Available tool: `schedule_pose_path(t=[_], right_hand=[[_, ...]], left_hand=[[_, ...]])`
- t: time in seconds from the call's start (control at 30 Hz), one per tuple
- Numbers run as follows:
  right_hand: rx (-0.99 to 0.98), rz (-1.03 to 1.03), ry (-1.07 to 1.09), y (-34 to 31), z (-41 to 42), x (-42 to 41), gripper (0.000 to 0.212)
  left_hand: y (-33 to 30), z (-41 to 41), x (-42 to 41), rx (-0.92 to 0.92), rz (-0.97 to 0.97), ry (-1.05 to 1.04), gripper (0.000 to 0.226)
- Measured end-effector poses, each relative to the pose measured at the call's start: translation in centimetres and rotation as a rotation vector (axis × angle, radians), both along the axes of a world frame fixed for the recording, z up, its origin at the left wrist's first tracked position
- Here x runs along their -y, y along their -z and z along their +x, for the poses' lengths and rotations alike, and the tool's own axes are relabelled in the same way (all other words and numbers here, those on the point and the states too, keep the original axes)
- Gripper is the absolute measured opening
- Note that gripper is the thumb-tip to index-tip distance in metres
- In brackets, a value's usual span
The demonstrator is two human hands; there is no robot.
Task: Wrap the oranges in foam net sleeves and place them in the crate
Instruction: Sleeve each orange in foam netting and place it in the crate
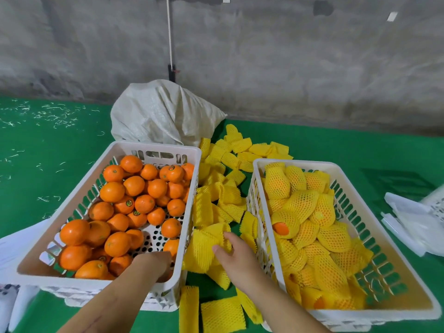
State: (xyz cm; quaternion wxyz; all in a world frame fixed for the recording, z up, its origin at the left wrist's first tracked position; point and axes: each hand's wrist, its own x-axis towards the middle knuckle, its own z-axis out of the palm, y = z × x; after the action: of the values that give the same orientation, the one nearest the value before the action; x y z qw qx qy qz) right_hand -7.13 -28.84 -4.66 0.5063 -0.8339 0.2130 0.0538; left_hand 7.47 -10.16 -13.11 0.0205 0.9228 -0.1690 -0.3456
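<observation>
A white crate [153,150] on the left holds several bare oranges [134,203]. My left hand [153,263] reaches into its near right corner and curls over an orange [168,276] that is mostly hidden under it. Between the crates lies a heap of yellow foam net sleeves [216,195]. My right hand [233,251] pinches one sleeve [206,246] at the near end of the heap. The white crate [295,164] on the right is filled with several sleeved oranges [302,205].
A white woven sack [163,114] stands behind the left crate. White foam sheets [413,219] lie at the right edge on the green floor [48,152]. More loose sleeves [221,313] lie near me. A grey concrete wall [264,56] closes the back.
</observation>
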Motion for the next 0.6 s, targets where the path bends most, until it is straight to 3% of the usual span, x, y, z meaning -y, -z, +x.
schedule_pose_path(t=[0.13, 0.23, 0.3, 0.37, 0.47, 0.53, 0.6], right_hand=[[0.015, 0.056, 0.087, 0.5, -0.5, 0.0, 0.055], [0.030, 0.142, 0.164, 1.1, -0.9, 0.1, 0.048], [0.064, 0.134, 0.206, 1.3, -1.2, 0.1, 0.043], [0.121, 0.074, 0.238, 1.0, -1.4, 0.3, 0.036], [0.223, 0.026, 0.287, 0.0, -1.1, 0.5, 0.019], [0.265, 0.037, 0.325, -0.9, -0.6, 0.5, 0.020], [0.310, 0.058, 0.377, -1.8, 0.2, 0.4, 0.021]], left_hand=[[-1.4, 0.2, -0.1, -0.016, 0.038, -0.028, 0.059], [-3.0, 0.2, -0.3, 0.000, 0.075, -0.069, 0.048], [-4.1, 0.1, -0.9, 0.055, 0.001, -0.140, 0.033], [-4.8, 0.2, -1.6, 0.094, -0.307, -0.298, 0.033], [-7.1, -0.8, -1.5, 0.247, -0.922, -0.539, 0.028], [-9.4, -2.0, -0.5, 0.288, -1.129, -0.584, 0.038], [-11.3, -3.4, 1.0, 0.175, -1.318, -0.580, 0.051]])
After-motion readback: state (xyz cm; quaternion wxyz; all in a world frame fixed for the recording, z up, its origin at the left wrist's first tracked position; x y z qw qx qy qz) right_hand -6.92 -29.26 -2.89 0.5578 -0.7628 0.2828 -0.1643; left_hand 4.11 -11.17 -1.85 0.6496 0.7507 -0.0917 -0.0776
